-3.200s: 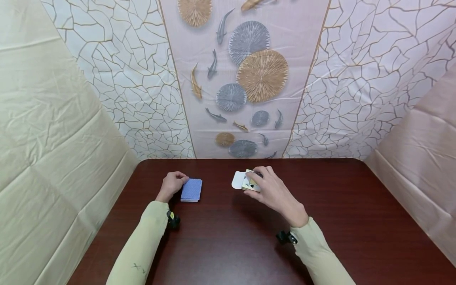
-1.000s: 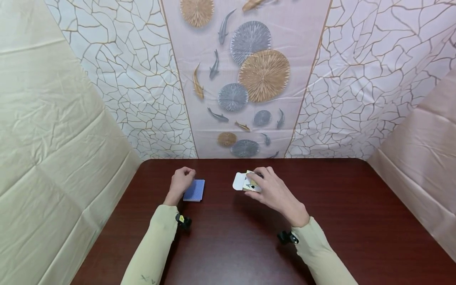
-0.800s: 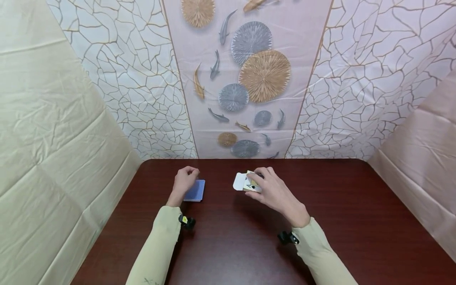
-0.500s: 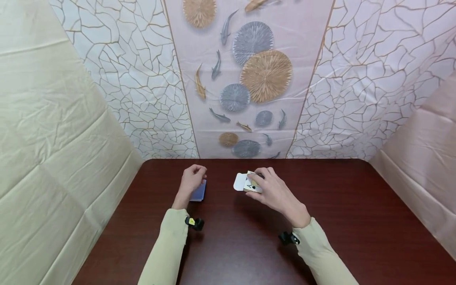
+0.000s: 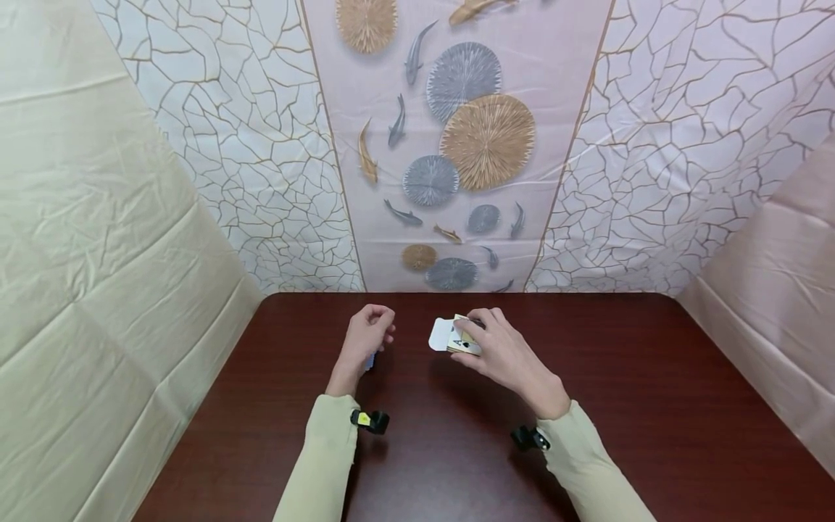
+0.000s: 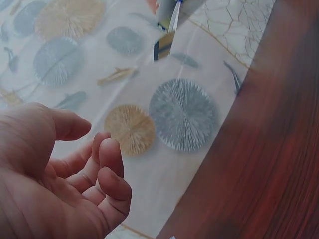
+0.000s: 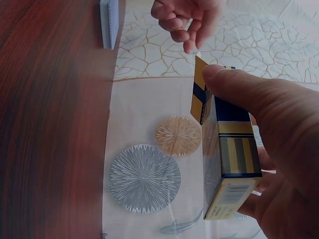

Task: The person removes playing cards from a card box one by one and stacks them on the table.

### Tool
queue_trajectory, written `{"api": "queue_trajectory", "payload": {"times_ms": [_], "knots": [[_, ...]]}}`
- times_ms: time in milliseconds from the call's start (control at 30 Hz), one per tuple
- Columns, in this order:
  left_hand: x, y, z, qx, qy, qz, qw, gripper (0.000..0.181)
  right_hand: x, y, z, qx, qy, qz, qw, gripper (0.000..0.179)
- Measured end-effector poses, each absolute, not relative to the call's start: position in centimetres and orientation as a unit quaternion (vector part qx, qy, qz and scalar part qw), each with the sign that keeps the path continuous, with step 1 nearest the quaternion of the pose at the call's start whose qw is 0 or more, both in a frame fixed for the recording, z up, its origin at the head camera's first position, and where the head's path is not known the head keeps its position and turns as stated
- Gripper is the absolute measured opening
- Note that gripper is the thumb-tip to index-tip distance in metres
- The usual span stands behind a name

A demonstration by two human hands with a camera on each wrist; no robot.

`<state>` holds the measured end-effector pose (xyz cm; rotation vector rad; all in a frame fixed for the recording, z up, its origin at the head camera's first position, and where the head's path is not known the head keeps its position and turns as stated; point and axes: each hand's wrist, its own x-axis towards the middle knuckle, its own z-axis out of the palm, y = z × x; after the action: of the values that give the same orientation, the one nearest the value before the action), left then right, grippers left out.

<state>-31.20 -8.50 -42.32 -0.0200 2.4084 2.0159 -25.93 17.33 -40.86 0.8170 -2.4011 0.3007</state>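
Observation:
In the head view my right hand grips a playing card box above the table. Its white end flap stands out to the left, and an ace of spades shows on its upper side. The right wrist view gives the box as gold, navy and striped, with my thumb pressed near the flap end. My left hand hovers over a stack of blue-backed cards, covering most of it. Its fingers are loosely curled and hold nothing; the thumb is apart from them.
A dark reddish-brown table lies under both hands. Patterned cloth hangs behind its back edge, with plain cloth on both sides. The card stack rests on the tabletop, left of the box.
My left hand has left the card stack's upper left corner and moved right across it, toward the box, hiding most of the stack. My right hand and the box have hardly moved.

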Motion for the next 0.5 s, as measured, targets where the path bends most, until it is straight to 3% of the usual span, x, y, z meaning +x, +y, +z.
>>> {"api": "queue_trajectory", "payload": {"times_ms": [500], "knots": [[-29.5, -5.7, -41.2, 0.043, 0.744, 0.667, 0.022, 0.018, -26.0, 17.2, -40.8, 0.303, -0.906, 0.113, 0.273, 0.051]]}}
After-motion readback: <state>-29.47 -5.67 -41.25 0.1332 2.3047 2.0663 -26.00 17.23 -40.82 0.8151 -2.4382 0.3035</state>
